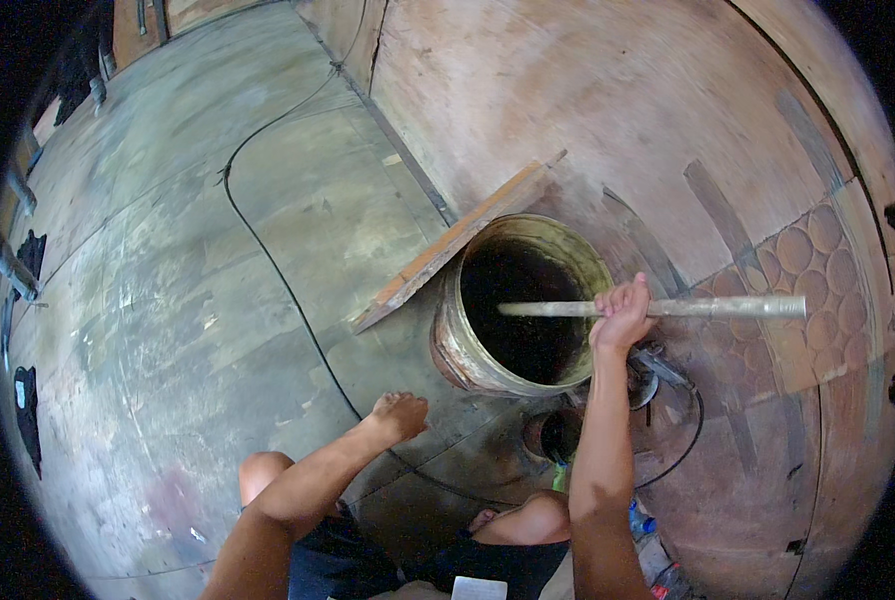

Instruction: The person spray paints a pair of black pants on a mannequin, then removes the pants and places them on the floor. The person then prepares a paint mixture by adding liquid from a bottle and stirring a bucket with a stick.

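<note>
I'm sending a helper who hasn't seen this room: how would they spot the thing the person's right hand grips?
Find the big rusty metal drum standing by the plywood wall. Across its open top lies a long pale pole, gripped mid-length by the right hand. Unlike the flat wooden board leaning at the drum's rim, it is round and grey.

Pale grey pipe [668,307] lies level, fingers [623,300] wrapped round mid-length; one end juts left over dark, rusty open drum [468,345] just left of them.
</note>
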`<state>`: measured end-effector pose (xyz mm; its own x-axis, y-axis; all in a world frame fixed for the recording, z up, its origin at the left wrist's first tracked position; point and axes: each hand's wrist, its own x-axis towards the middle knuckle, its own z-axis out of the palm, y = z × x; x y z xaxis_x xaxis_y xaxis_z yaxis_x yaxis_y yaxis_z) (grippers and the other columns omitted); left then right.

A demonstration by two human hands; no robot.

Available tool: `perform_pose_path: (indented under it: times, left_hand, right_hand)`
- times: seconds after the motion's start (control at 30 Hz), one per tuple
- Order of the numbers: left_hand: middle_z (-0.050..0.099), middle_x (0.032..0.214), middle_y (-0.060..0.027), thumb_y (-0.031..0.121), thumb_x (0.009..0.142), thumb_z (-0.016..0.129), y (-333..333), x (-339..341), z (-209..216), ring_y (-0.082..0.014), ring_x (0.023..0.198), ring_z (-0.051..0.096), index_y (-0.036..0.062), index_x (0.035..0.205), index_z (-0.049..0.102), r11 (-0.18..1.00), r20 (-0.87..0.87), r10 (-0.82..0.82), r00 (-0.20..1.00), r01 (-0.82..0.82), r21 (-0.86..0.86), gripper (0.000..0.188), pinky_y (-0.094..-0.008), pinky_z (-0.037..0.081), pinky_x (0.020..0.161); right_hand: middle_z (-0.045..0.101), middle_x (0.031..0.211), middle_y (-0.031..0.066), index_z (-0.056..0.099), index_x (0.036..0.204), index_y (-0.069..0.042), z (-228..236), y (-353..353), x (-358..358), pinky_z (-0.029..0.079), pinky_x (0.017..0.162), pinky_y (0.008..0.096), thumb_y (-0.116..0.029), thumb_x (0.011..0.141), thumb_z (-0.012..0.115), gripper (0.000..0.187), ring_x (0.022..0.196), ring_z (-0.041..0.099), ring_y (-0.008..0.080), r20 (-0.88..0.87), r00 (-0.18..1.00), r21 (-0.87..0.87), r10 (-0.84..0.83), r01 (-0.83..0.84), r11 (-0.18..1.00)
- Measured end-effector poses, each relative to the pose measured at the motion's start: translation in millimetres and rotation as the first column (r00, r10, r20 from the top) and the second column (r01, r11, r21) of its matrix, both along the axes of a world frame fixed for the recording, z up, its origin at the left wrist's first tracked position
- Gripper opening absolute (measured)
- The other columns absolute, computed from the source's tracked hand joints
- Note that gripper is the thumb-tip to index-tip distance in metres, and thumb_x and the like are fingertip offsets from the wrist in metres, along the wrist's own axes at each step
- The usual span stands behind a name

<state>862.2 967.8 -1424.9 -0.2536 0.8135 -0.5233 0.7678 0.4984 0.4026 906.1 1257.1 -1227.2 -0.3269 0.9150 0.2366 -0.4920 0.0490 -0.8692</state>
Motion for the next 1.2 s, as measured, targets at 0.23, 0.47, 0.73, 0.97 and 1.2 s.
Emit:
perform_pose_path:
  times: [0.23,0.47,0.73,0.97,1.2]
  left_hand:
    - [0.068,0.117,-0.0196,0.041,0.093,0.064,-4,-1,5,-0.0368,0.111,0.066,0.0027,0.118,0.064,0.999,-0.022,0.021,1.000,-0.022,-0.026,0.045,-0.0464,0.053,0.092]
    - [0.068,0.116,-0.0204,0.040,0.093,0.065,-1,2,8,-0.0375,0.111,0.065,0.0030,0.120,0.062,1.000,-0.029,-0.004,1.000,0.003,-0.012,0.046,-0.0467,0.053,0.091]
    - [0.068,0.114,-0.0206,0.040,0.092,0.067,-9,0,10,-0.0373,0.110,0.065,0.0037,0.119,0.063,0.999,-0.044,0.035,0.998,-0.034,0.025,0.046,-0.0469,0.053,0.091]
    - [0.068,0.114,-0.0205,0.040,0.092,0.066,0,3,7,-0.0371,0.109,0.066,0.0037,0.117,0.064,1.000,-0.039,0.011,0.999,-0.011,0.007,0.044,-0.0465,0.054,0.089]
    - [0.068,0.116,-0.0200,0.039,0.092,0.066,-7,0,8,-0.0363,0.110,0.066,0.0043,0.116,0.065,0.999,-0.039,0.032,0.999,-0.032,0.006,0.042,-0.0466,0.054,0.089]
  right_hand:
    - [0.037,0.053,-0.0026,0.047,0.068,-0.011,32,26,22,0.028,0.039,0.0287,-0.024,0.095,0.063,0.035,0.042,0.035,0.0092,0.277,0.939,0.187,-0.206,0.157,0.970]
    - [0.034,0.054,-0.0017,0.039,0.064,-0.014,-3,7,-4,0.032,0.043,0.0320,-0.026,0.097,0.059,0.041,0.044,0.035,0.0118,0.012,0.996,0.093,-0.088,0.087,0.992]
    - [0.034,0.054,-0.0026,0.042,0.067,-0.013,29,28,22,0.031,0.041,0.0294,-0.031,0.096,0.063,0.039,0.043,0.036,0.0102,0.265,0.940,0.173,-0.213,0.171,0.970]
    - [0.033,0.051,-0.0025,0.036,0.062,-0.015,-5,3,-4,0.032,0.043,0.0319,-0.025,0.096,0.061,0.043,0.042,0.033,0.0114,-0.045,0.992,0.017,-0.120,0.121,0.993]
    - [0.032,0.053,-0.0035,0.039,0.065,-0.014,28,12,25,0.029,0.039,0.0309,-0.029,0.095,0.064,0.042,0.041,0.031,0.0100,0.262,0.961,0.083,-0.090,0.071,0.994]
